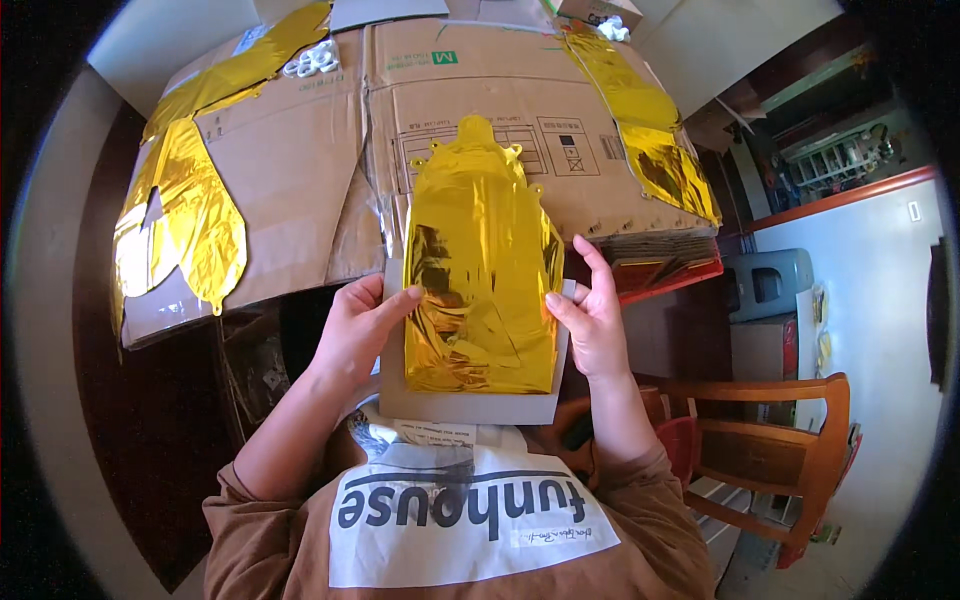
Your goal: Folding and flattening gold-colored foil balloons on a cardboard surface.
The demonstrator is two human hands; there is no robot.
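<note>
A flat, uninflated gold foil balloon (485,260) with small tabs along its edges lies over a grey cardboard sheet (470,408) in front of my chest. My left hand (362,322) grips the left edge of both, thumb on the foil and fingers behind the sheet. On the opposite edge, my right hand (590,325) pinches the balloon and sheet with its thumb on top, its index finger pointing upward. The balloon's far, rounded end reaches over the cardboard-covered table (290,180). Its near end is folded or straight, level with the sheet.
More gold foil balloons hang over the table's left side (200,210) and lie along its right side (640,110). Small white coiled items (312,60) sit at the far left. A stack of grey sheets (660,262) lies under the right edge. A wooden chair (760,450) stands at right.
</note>
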